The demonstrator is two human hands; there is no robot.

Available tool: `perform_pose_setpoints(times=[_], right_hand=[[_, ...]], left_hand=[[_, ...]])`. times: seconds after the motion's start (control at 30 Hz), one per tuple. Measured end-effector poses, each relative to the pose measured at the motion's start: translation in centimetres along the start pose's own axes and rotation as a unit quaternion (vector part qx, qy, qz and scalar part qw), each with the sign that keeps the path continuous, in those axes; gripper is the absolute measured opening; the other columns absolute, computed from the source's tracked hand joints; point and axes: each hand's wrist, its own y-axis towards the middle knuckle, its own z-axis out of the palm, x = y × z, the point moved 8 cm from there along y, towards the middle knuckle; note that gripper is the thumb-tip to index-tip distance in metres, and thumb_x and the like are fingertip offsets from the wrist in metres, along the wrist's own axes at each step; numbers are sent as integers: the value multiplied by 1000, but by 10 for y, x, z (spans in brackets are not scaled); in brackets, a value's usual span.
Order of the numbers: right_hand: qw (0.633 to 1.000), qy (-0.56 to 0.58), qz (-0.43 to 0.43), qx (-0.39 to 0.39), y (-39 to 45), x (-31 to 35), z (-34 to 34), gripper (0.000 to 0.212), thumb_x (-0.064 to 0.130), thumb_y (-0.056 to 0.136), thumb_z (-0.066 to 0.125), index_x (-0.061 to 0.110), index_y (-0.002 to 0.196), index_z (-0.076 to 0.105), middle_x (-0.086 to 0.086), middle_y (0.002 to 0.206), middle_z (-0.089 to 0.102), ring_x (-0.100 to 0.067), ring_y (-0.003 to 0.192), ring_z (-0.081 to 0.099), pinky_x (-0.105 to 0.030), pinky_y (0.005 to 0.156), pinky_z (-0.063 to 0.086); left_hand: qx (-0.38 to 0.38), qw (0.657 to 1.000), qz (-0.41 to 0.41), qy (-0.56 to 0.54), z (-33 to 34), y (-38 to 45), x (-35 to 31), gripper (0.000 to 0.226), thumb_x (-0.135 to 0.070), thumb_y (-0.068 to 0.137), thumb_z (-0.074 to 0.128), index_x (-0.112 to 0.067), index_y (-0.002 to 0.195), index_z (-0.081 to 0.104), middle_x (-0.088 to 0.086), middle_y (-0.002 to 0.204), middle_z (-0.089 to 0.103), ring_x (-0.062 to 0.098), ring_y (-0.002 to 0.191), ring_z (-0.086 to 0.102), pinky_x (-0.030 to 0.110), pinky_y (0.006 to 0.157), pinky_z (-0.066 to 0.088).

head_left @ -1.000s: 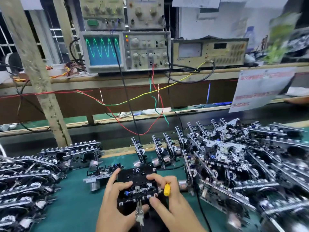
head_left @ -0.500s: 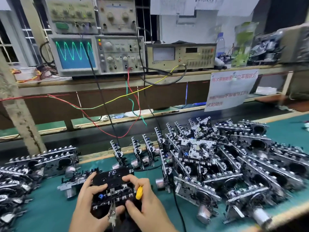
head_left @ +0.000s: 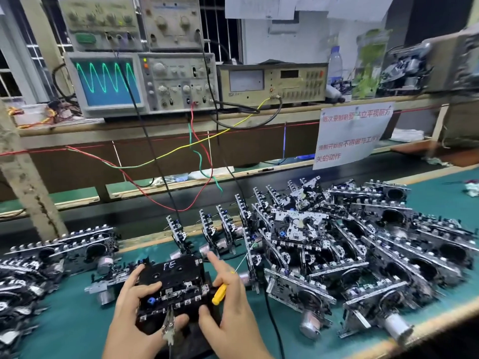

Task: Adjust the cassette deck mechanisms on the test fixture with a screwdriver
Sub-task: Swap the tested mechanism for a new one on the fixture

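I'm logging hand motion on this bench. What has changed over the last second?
The right hand has lifted its index finger straight off the black deck mechanism, pointing up and away. The view swung right. The left hand still grips the mechanism, the yellow screwdriver stays in the right hand, and the oscilloscope still shows its green wave.

"FE" handwritten on black cassette (head_left: 171,273); hanging paper sign (head_left: 350,136) bears red Chinese text, partly blurred.

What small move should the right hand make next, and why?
Probably bring the screwdriver tip down onto the mechanism. The right hand holds it beside the unit, shaft pointing up and away, while the left hand steadies the unit.
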Motion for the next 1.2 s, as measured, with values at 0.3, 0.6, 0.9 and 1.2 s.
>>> perform_pose_setpoints(times=[0.3, 0.6, 0.9, 1.2], right_hand=[[997, -2, 33, -67, -6, -7, -13, 54, 23, 88, 54, 63, 116, 32, 19, 133, 53, 1, 121, 50, -5, 93, 34], [991, 9, 28, -130, -7, -9, -25, 22, 31, 103, 43, 53, 107, 48, 18, 111, 67, -3, 107, 61, -10, 87, 40], [989, 34, 20, -145, -6, -8, -28, 17, 43, 101, 41, 54, 107, 53, 12, 109, 67, -9, 107, 64, -18, 89, 45], [991, 61, 25, -117, -6, -11, -23, 26, 65, 98, 35, 55, 117, 50, 10, 97, 69, -14, 98, 66, -19, 88, 46]], left_hand=[[-6, 1000, -4, 19, -1, -5, 0, 76, -36, 46, 97, -46, 111, 60, -28, 154, 35, 7, 134, 48, 49, 106, 44], [-10, 1000, -16, 21, -2, -6, -4, 84, -47, 44, 100, -44, 118, 59, -28, 155, 33, 9, 135, 48, 50, 107, 43], [-13, 1000, -15, 12, -2, -6, -7, 78, -61, 45, 93, -47, 114, 60, -30, 154, 33, 9, 135, 48, 52, 108, 43], [-12, 1000, -24, 11, -2, -5, -2, 81, -64, 43, 87, -45, 117, 60, -30, 155, 33, 14, 139, 46, 53, 109, 41]])
